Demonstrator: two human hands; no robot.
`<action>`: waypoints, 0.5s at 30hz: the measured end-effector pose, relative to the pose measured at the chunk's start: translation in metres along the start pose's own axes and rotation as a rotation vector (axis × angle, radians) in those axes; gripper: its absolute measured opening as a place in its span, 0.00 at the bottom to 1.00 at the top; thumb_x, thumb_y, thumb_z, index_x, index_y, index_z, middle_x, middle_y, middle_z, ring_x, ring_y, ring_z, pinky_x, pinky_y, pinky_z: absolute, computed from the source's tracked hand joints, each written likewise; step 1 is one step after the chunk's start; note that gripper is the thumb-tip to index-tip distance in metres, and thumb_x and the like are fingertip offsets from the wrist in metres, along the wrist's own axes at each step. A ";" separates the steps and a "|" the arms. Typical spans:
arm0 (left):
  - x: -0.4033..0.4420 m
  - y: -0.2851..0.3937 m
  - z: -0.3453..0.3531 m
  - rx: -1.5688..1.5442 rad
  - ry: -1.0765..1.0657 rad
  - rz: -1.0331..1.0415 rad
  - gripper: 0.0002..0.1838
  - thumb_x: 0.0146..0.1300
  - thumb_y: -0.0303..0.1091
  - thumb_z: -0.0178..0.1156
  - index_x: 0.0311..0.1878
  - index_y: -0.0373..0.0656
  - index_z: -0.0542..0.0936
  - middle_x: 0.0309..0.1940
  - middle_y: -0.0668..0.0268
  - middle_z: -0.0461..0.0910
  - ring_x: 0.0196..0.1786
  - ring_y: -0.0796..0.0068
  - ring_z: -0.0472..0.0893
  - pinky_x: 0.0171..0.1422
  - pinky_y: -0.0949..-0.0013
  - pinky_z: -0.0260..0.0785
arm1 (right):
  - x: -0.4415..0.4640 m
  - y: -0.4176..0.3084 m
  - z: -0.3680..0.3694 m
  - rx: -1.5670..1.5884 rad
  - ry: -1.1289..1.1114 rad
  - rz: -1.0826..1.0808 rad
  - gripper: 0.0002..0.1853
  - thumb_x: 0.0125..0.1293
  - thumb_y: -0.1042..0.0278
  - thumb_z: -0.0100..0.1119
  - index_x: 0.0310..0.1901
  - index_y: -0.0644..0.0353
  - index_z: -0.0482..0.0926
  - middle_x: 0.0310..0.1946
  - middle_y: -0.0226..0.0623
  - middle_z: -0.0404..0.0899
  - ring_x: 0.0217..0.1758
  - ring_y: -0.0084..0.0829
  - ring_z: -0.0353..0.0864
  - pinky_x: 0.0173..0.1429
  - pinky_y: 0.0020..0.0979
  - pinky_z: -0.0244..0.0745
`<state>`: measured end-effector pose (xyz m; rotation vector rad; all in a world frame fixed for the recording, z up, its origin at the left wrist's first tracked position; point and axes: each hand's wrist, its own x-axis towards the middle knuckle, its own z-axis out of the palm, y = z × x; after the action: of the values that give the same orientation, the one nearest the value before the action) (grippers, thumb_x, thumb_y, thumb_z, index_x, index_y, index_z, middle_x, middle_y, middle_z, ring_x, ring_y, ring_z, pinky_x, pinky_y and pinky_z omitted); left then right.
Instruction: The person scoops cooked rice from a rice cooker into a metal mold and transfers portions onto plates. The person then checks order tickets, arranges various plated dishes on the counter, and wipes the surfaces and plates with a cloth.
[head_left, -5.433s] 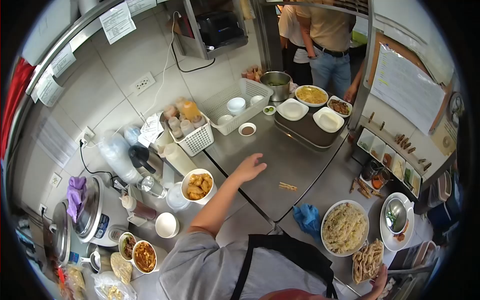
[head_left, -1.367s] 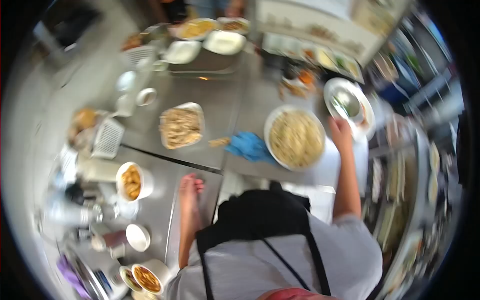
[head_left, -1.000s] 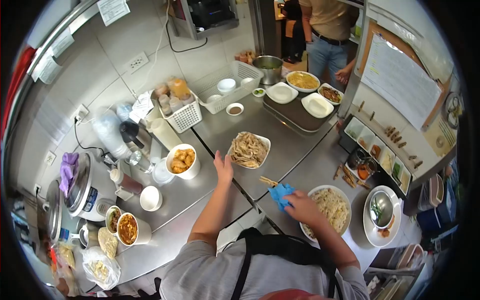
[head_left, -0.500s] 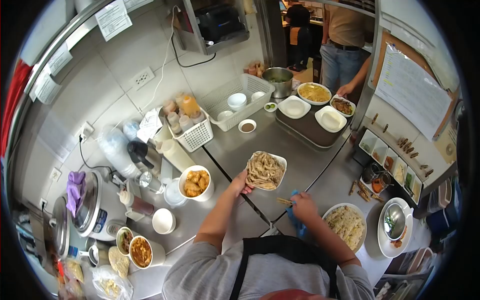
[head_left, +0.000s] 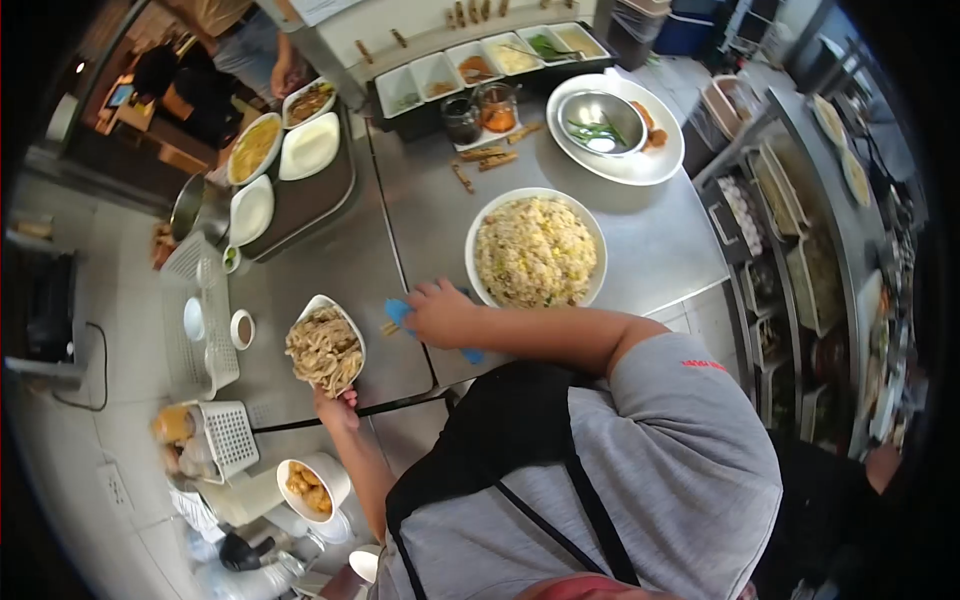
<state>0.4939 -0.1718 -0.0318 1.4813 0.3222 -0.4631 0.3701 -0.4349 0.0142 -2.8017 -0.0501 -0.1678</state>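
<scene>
My left hand (head_left: 337, 408) grips the near edge of a white bowl heaped with shredded meat (head_left: 325, 348) over the steel counter. My right hand (head_left: 440, 314) is closed on a blue cloth (head_left: 398, 312), part of which shows under the forearm. A wooden clip (head_left: 389, 328) pokes out beside the cloth, between the bowl and my right hand. Just beyond my right forearm, a large round bowl of fried rice (head_left: 535, 250) rests on the counter.
Behind the rice are a white plate with a metal bowl (head_left: 600, 122), clips (head_left: 484, 155), sauce jars (head_left: 496, 106) and a condiment tray (head_left: 436, 78). At left are a dark tray (head_left: 322, 190), baskets (head_left: 228, 440) and a cup of fried pieces (head_left: 318, 487). A person (head_left: 250, 55) stands beyond; another hand (head_left: 882, 468) shows at right.
The view has swung right, bringing in the shelves. My left hand has come to the meat bowl and taken hold of it. My right hand went from the metal bowl to the blue cloth.
</scene>
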 end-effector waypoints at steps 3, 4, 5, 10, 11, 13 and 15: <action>-0.003 0.007 0.010 0.062 -0.055 0.020 0.14 0.61 0.41 0.39 0.41 0.44 0.69 0.19 0.68 0.73 0.12 0.82 0.68 0.11 0.83 0.56 | -0.017 0.043 -0.071 0.186 0.244 0.216 0.13 0.43 0.72 0.55 0.35 0.54 0.74 0.35 0.40 0.69 0.42 0.40 0.68 0.44 0.38 0.64; -0.002 0.008 0.009 0.065 -0.081 0.038 0.14 0.61 0.41 0.39 0.40 0.43 0.69 0.19 0.68 0.73 0.12 0.82 0.68 0.11 0.83 0.56 | -0.040 0.061 -0.094 0.140 0.534 0.244 0.15 0.43 0.76 0.55 0.37 0.58 0.73 0.37 0.44 0.69 0.41 0.43 0.67 0.46 0.38 0.64; -0.002 0.007 0.015 0.008 -0.044 0.064 0.14 0.61 0.41 0.39 0.39 0.41 0.69 0.19 0.67 0.74 0.12 0.82 0.68 0.11 0.83 0.58 | -0.066 0.076 -0.105 0.128 0.679 0.486 0.14 0.44 0.74 0.54 0.37 0.60 0.72 0.36 0.45 0.70 0.41 0.44 0.68 0.47 0.39 0.63; 0.012 0.010 0.025 0.025 -0.038 0.063 0.16 0.63 0.43 0.36 0.36 0.40 0.68 0.17 0.62 0.74 0.10 0.78 0.70 0.09 0.81 0.59 | -0.163 0.139 -0.065 0.960 0.276 1.117 0.31 0.47 0.73 0.50 0.56 0.58 0.57 0.42 0.43 0.70 0.37 0.36 0.75 0.34 0.34 0.74; 0.017 0.010 0.025 -0.002 -0.046 0.065 0.16 0.63 0.43 0.36 0.36 0.40 0.68 0.16 0.62 0.74 0.11 0.78 0.70 0.09 0.81 0.59 | -0.170 0.126 -0.059 1.283 0.225 1.172 0.32 0.47 0.73 0.49 0.58 0.56 0.54 0.42 0.42 0.70 0.35 0.35 0.76 0.30 0.33 0.76; 0.023 0.015 0.026 0.055 -0.037 0.054 0.16 0.63 0.43 0.36 0.36 0.41 0.67 0.17 0.62 0.74 0.12 0.78 0.70 0.10 0.81 0.59 | -0.173 0.116 -0.046 1.469 0.354 1.075 0.32 0.46 0.77 0.45 0.57 0.55 0.54 0.42 0.40 0.70 0.32 0.33 0.77 0.22 0.28 0.76; 0.027 0.024 0.022 0.089 -0.027 0.054 0.16 0.63 0.43 0.35 0.37 0.41 0.67 0.17 0.63 0.74 0.12 0.79 0.70 0.11 0.81 0.60 | -0.170 0.112 -0.043 1.483 0.398 1.073 0.31 0.45 0.79 0.43 0.56 0.56 0.55 0.42 0.41 0.71 0.31 0.32 0.77 0.21 0.28 0.75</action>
<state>0.5272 -0.1954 -0.0224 1.5654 0.2417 -0.4587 0.2025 -0.5575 -0.0027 -1.0359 0.9473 -0.2515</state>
